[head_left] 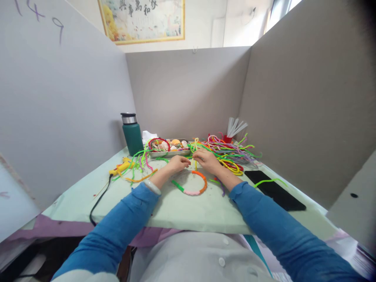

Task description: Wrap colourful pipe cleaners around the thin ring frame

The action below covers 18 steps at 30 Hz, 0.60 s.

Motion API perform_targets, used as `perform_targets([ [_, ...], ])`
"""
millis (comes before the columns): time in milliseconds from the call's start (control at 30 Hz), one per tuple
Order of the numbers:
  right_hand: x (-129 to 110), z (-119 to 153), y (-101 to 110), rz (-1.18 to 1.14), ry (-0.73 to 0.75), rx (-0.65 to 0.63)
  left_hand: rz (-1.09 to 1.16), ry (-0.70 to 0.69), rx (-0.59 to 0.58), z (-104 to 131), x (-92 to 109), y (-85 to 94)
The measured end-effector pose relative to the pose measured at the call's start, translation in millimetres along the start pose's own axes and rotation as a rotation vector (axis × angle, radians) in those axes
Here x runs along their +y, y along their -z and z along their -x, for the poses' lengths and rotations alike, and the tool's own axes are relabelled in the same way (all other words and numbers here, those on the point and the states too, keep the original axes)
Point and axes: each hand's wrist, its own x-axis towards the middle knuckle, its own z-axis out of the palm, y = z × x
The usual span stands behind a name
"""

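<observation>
My left hand [178,163] and my right hand [206,159] meet fingertip to fingertip above the table, both in a pinch. A short bit of pale yellow pipe cleaner [192,161] shows between the fingertips; how much of it lies inside the fingers is hidden. Just below my hands, a ring wrapped in coloured pipe cleaner [203,184] lies on the table, with orange, pink and green sections. The ring's upper left part looks thin and unwrapped. A yellow strand [196,165] hangs or lies right behind the fingers.
A metal tray [164,154] of shells and a heap of pipe cleaners [226,147] stand behind my hands. To the left are a green bottle [132,137] and a yellow glue gun [120,168] with a black cord. A black phone [276,190] lies right; grey partitions [188,94] enclose the table.
</observation>
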Motion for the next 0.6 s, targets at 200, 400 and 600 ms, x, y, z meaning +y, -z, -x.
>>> perform_targets([
  [200, -6, 1, -4, 0.041, 0.006, 0.027, 0.309, 0.061, -0.092, 7, 14, -0.6],
  [400, -9, -1, -4, 0.051, -0.184, 0.142, 0.322, 0.086, -0.026, 8, 14, -0.6],
  [600, -5, 0, -6, -0.066, -0.353, -0.039, 0.243, 0.012, -0.029, 2, 5, -2.8],
])
